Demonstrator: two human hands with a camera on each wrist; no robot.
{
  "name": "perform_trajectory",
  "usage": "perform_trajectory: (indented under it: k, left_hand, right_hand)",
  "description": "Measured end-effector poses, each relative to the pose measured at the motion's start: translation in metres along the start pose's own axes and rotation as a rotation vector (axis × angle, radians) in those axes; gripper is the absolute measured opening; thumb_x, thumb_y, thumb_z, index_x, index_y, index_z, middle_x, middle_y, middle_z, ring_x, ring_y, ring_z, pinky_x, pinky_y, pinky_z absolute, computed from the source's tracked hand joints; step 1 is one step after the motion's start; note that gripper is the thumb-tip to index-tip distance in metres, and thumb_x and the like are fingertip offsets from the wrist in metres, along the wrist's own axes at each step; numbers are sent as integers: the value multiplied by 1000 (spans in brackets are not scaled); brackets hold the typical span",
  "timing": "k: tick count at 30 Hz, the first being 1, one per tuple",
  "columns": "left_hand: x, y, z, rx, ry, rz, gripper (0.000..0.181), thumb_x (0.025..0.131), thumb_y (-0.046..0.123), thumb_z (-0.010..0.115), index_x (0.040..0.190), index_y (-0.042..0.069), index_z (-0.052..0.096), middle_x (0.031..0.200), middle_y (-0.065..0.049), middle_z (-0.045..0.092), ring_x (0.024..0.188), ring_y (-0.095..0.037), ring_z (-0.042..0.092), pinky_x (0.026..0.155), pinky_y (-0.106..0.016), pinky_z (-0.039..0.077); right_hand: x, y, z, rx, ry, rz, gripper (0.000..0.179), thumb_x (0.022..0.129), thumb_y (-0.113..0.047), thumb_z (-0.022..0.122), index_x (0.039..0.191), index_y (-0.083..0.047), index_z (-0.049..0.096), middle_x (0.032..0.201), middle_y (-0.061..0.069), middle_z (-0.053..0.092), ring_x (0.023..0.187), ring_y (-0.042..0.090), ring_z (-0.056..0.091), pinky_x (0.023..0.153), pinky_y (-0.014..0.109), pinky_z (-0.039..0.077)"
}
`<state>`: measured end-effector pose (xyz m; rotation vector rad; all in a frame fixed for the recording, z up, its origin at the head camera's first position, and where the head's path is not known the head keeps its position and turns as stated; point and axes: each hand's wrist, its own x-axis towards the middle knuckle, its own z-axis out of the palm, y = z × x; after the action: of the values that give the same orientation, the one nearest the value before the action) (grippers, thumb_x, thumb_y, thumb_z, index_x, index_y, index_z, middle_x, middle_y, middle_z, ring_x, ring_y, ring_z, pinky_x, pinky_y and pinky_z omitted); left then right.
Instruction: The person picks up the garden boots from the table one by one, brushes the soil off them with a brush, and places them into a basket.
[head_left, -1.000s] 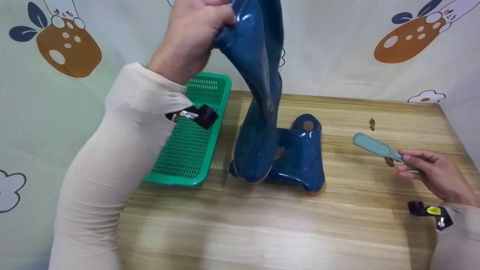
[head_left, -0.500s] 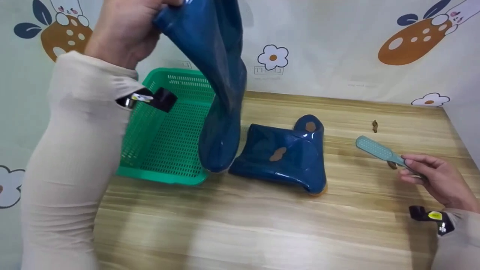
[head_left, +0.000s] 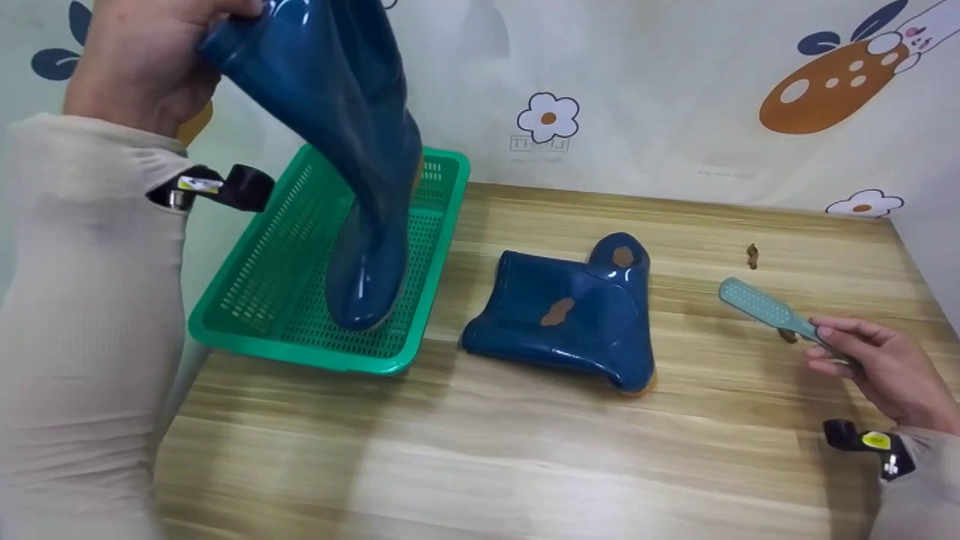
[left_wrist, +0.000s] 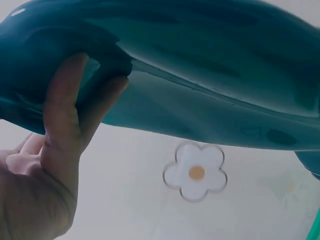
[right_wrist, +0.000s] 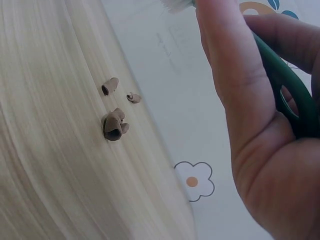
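Note:
My left hand point(head_left: 150, 64) grips a shiny blue rain boot point(head_left: 337, 120) by the rim of its shaft. The boot hangs upright with its toe down, over the green plastic basket point(head_left: 300, 362); the toe overlaps the basket's floor in the head view. Thumb and a finger pinch the boot's edge in the left wrist view. A second blue rain boot point(head_left: 592, 300) lies on its side on the table, with brown patches point(head_left: 557, 311) on it. At the right, my right hand point(head_left: 892, 367) holds a green brush point(head_left: 757, 304) by its handle, and bristles point(right_wrist: 176, 4) show in the right wrist view.
Small curled brown pieces point(right_wrist: 114, 126) lie on the wood-grain table point(head_left: 525, 465) near the brush. A patterned wall covering point(head_left: 645, 90) with flowers and cartoon fruit stands behind the table. The basket sits at the table's left side.
My left hand has carried the boot leftward, from over the lying boot to over the basket, so the lying boot shows fully. The right hand with the brush has barely moved.

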<state>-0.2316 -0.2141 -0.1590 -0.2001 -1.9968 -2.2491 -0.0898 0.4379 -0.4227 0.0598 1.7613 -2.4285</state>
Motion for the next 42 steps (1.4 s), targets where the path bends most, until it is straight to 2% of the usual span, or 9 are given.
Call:
perform_trajectory:
  k: [3,8,11,16,21,27,35,38,42]
  left_hand:
    - [-5,-2,-8,28,28,-6,57,83,-2,66,131,18,45,131,5,34,121,-19,37,105,-35,30]
    - [-14,-11,-20,-1,-14,28,65,84,-6,63,137,24,41,130,-5,51,119,-23,50,89,-29,45]
    - [-18,-16,-28,6,-24,24,72,85,-3,63,140,33,34,133,-7,53,118,-26,52,82,-31,47]
    - [-17,-24,-42,29,-24,-11,63,86,-2,61,137,27,38,134,-7,52,120,-27,50,78,-29,48]
    - [-16,-31,-56,99,-4,-98,63,88,0,60,138,29,36,138,-3,48,126,-29,43,79,-32,43]
    - [-14,-41,-67,200,-40,-128,60,91,4,56,139,31,33,141,-2,44,129,-30,38,89,-35,36]
    - [-15,-54,-77,483,-39,-162,54,96,11,46,142,35,30,144,2,39,132,-32,33,103,-49,24]
    - [-13,-57,-77,501,-22,-169,52,97,11,45,142,33,32,144,2,40,132,-30,35,104,-47,24]
    - [-11,-63,-74,449,23,-176,49,94,14,52,139,29,39,142,2,43,129,-27,39,105,-43,26]
  right_hand:
    - [0,1,-1,5,1,-2,22,91,7,51,107,4,66,96,11,66,77,25,68,71,31,53]
    - [-1,2,-1,10,0,9,23,91,7,50,107,4,66,94,14,67,77,25,68,70,31,53]
    - [-1,3,-1,3,5,15,22,91,7,51,107,3,66,93,14,67,76,25,68,70,32,53]
    - [-2,5,-2,0,17,5,22,91,7,51,106,2,67,93,12,67,76,25,68,69,32,53]
    - [-3,7,-3,1,19,9,22,91,7,52,105,3,67,94,12,67,76,25,68,70,31,53]
    - [-2,9,-2,9,8,11,22,91,6,51,106,3,67,93,13,67,76,26,68,70,31,53]
    - [-1,12,-4,15,-1,12,22,91,7,50,106,4,67,93,13,67,76,25,69,70,31,53]
    - [-1,12,-4,28,1,17,22,92,7,50,105,3,67,91,14,68,76,25,69,69,31,53]
    - [-2,12,-4,27,13,25,22,91,6,52,106,3,67,92,14,68,76,26,69,69,31,53]
